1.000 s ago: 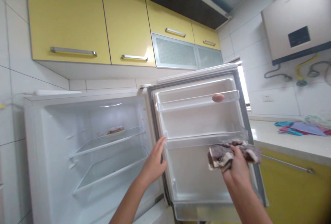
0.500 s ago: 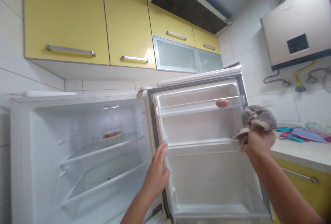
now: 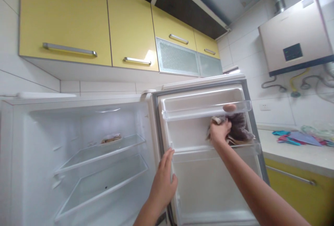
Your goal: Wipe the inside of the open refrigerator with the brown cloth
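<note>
My right hand [image 3: 219, 132] grips a grey-brown cloth [image 3: 238, 128], bunched up inside the refrigerator door. The cloth hangs between the upper door shelf and the one below it, close to the inner panel. On the clear upper door shelf [image 3: 193, 111] an egg [image 3: 229, 107] lies just above the cloth. My left hand [image 3: 164, 179] rests against the hinge-side edge of the open refrigerator door [image 3: 193, 180], fingers stretched out and thumb apart, holding nothing.
The refrigerator interior [image 3: 39, 163] stands open at the left, with glass shelves [image 3: 104, 184] and a small food packet [image 3: 111, 138]. Yellow cabinets [image 3: 65, 17] hang above. At the right are a counter [image 3: 292, 153] with coloured cloths or bags [image 3: 302, 137] and a water heater [image 3: 297, 38].
My right hand has brought the cloth from the door's outer edge leftward onto its inner side, below the upper shelf. My left hand stays on the hinge-side edge.
</note>
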Action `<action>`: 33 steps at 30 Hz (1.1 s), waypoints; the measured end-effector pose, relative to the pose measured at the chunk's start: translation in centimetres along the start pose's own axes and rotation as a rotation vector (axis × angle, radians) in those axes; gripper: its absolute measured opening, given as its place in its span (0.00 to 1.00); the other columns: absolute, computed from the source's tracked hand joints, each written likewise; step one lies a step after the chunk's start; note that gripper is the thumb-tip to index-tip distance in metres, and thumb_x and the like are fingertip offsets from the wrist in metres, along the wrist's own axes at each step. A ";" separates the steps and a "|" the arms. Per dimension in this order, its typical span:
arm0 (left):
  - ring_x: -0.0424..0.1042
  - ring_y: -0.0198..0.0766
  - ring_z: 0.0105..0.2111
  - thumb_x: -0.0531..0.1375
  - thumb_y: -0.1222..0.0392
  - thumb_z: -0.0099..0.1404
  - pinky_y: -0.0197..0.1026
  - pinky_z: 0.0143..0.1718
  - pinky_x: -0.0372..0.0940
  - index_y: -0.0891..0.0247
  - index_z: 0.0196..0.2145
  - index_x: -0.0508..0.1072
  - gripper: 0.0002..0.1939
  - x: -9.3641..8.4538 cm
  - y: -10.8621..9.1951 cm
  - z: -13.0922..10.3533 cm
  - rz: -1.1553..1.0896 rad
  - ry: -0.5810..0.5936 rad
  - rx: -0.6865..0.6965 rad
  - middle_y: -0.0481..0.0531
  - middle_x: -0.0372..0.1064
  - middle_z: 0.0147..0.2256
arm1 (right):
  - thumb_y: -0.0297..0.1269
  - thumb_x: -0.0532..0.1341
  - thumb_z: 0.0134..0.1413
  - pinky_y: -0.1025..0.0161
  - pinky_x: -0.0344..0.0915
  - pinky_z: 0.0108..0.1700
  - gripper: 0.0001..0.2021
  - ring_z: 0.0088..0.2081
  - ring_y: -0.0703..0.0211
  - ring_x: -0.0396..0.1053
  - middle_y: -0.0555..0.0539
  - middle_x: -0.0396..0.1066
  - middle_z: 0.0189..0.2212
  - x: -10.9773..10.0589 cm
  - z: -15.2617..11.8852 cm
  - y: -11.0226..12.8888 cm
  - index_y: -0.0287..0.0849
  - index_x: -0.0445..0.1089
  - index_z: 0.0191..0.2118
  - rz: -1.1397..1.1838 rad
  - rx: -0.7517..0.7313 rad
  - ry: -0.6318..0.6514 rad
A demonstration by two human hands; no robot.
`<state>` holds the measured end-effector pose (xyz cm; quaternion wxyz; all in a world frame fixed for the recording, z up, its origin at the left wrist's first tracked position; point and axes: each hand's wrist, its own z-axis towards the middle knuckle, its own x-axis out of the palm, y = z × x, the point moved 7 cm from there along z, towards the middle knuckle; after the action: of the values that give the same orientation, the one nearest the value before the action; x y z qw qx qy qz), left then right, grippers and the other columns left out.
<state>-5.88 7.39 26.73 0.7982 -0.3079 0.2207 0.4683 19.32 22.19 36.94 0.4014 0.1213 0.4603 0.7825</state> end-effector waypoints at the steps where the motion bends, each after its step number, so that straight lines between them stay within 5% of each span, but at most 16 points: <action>1: 0.46 0.41 0.70 0.49 0.75 0.57 0.56 0.72 0.44 0.55 0.69 0.48 0.44 -0.1 -0.1 0.0 -0.007 0.001 0.004 0.53 0.47 0.70 | 0.42 0.51 0.56 0.39 0.57 0.61 0.37 0.63 0.28 0.54 0.21 0.53 0.62 0.7 -0.9 0.8 0.26 0.46 0.67 0.009 0.041 0.002; 6: 0.47 0.44 0.70 0.51 0.74 0.56 0.56 0.72 0.45 0.55 0.70 0.50 0.45 -0.5 -0.1 0.0 -0.022 0.028 0.004 0.53 0.47 0.70 | 0.41 0.57 0.49 0.41 0.56 0.62 0.42 0.68 0.28 0.45 0.23 0.42 0.68 4.3 -6.8 5.3 0.26 0.46 0.68 0.041 -0.001 0.203; 11: 0.46 0.46 0.70 0.52 0.74 0.55 0.57 0.71 0.47 0.58 0.70 0.46 0.46 -0.1 0.3 0.1 0.011 0.040 -0.026 0.57 0.44 0.71 | 0.34 0.60 0.46 0.44 0.53 0.63 0.43 0.67 0.29 0.47 0.25 0.45 0.66 6.1 -12.7 9.4 0.32 0.48 0.69 -0.041 -0.362 0.579; 14: 0.47 0.46 0.70 0.52 0.74 0.55 0.58 0.70 0.48 0.58 0.71 0.45 0.46 0.2 0.6 0.1 0.024 0.031 -0.037 0.58 0.43 0.71 | 0.34 0.60 0.50 0.45 0.59 0.60 0.39 0.63 0.32 0.54 0.30 0.50 0.64 5.8 -14.2 11.1 0.43 0.52 0.69 -0.120 -0.593 0.671; 19: 0.47 0.47 0.70 0.51 0.73 0.58 0.58 0.70 0.49 0.56 0.70 0.47 0.44 0.1 0.4 0.0 0.066 -0.002 0.012 0.55 0.47 0.70 | 0.39 0.61 0.56 0.48 0.68 0.49 0.30 0.56 0.38 0.61 0.35 0.59 0.58 5.0 -12.6 11.6 0.52 0.57 0.65 -0.353 -0.819 0.612; 23: 0.50 0.46 0.69 0.51 0.73 0.59 0.58 0.70 0.50 0.53 0.70 0.47 0.44 -0.2 -0.1 0.1 0.127 -0.029 0.054 0.54 0.50 0.69 | 0.38 0.63 0.55 0.54 0.70 0.44 0.26 0.55 0.42 0.61 0.36 0.61 0.58 4.4 -11.0 10.3 0.48 0.61 0.59 -0.516 -0.991 0.560; 29: 0.50 0.45 0.69 0.51 0.73 0.59 0.57 0.70 0.50 0.52 0.70 0.46 0.44 -0.4 -0.3 0.1 0.157 -0.015 0.070 0.53 0.50 0.69 | 0.46 0.69 0.50 0.57 0.70 0.39 0.33 0.48 0.43 0.67 0.35 0.64 0.52 2.2 -6.1 6.2 0.43 0.59 0.59 -0.648 -0.867 0.440; 33: 0.49 0.44 0.69 0.50 0.73 0.60 0.58 0.70 0.49 0.51 0.70 0.44 0.43 -0.5 -0.2 0.2 0.152 -0.020 0.083 0.53 0.50 0.69 | 0.55 0.65 0.53 0.54 0.69 0.39 0.33 0.43 0.43 0.73 0.33 0.66 0.47 -0.1 -1.7 2.4 0.41 0.59 0.59 -0.759 -0.675 0.352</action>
<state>-5.93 7.15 27.25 0.7745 -0.2525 0.2548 0.5210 17.21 20.42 37.94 0.5894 -0.3222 0.2550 0.6955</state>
